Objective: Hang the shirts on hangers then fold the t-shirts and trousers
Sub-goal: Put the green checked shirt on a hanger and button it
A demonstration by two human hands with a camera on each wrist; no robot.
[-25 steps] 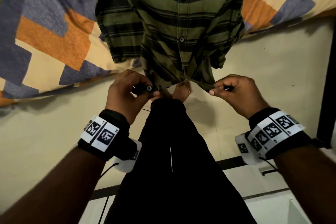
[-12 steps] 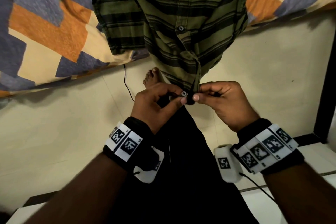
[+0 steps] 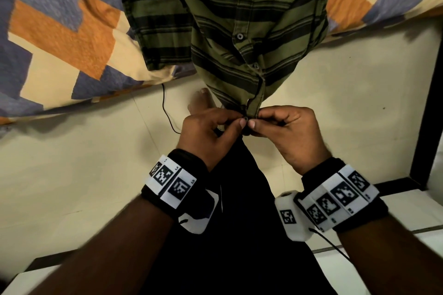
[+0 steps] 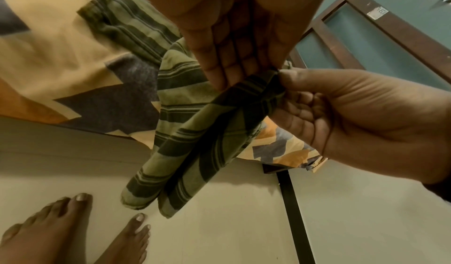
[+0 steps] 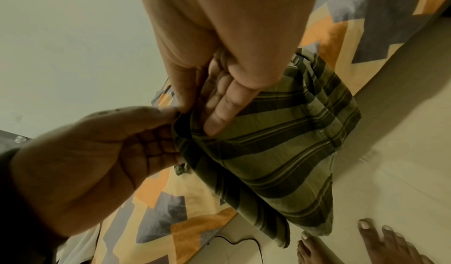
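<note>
From the head view, your left hand and right hand meet thumb to thumb, both pinching the bottom of the front placket of the striped shirt. The shirt runs up and away from the pinch onto the patterned bedsheet, its buttons closed above your fingers. Just left of the pinch a black cable trails over the floor.

In the left wrist view, your left fingers lie nearly straight behind the cloth, and the right thumb presses the placket edge from the right (the left thumb is hidden here). The shirt tail hangs below the pinch, above your bare feet.

In the right wrist view, the right fingers back the fabric while the left thumb clamps the hem from the left.
</note>
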